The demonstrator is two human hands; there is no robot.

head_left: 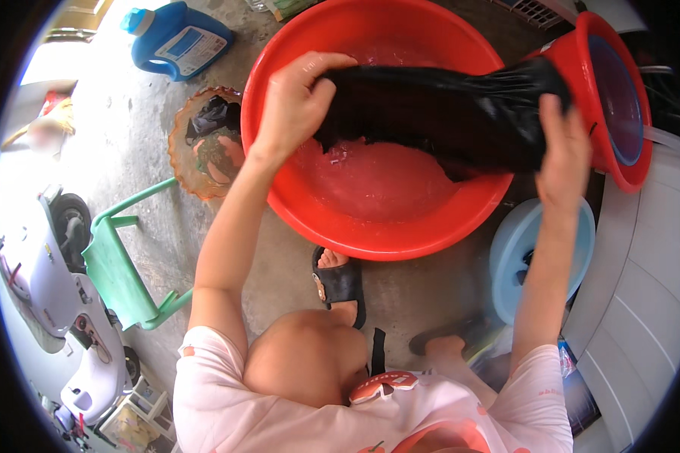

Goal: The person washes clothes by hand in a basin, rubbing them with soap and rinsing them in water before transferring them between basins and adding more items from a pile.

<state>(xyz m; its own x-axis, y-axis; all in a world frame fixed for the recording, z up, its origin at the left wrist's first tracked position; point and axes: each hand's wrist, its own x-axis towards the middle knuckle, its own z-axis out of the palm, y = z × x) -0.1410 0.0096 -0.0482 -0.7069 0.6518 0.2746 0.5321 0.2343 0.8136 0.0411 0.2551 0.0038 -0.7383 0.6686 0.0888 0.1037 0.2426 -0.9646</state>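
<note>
A wet black cloth garment (431,113) is stretched between my two hands above a large red basin (385,240). My left hand (298,98) grips its left end, fingers curled over the edge. At the other end, my right hand (563,155) holds the bunched, shiny part; it is a little blurred. Pinkish-looking water (378,181) with some foam lies in the basin under the cloth. The garment's exact kind cannot be made out.
A blue detergent jug (180,41) stands far left, near an amber scalloped bowl (180,162) with dark cloth. A green plastic stool (121,260) is left, and a white scooter (34,264) beyond. Right are a light-blue basin (506,260) and a tilted red basin (593,90).
</note>
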